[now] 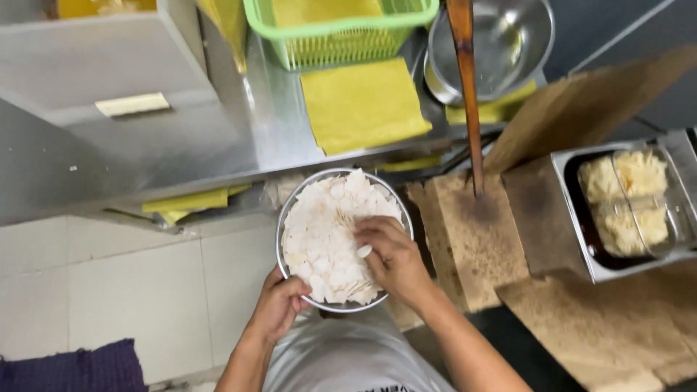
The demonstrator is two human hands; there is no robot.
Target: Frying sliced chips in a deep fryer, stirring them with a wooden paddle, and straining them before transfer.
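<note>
Pale floor tiles (145, 290) lie below. Nearest, the left hand (279, 308) has its grip closed on the near rim of a round metal bowl (284, 218) heaped with white chips (323, 232). The right hand (392, 254) rests on them, fingers curled around a few. Beyond, a steel counter (276, 131) carries a yellow cloth (363, 105) and green basket (341, 33).

Both hands forward, forearms bare.
Left hand (279, 303) curled in a grip, thumb up; right hand (392, 255) palm down, fingers bent.
</note>
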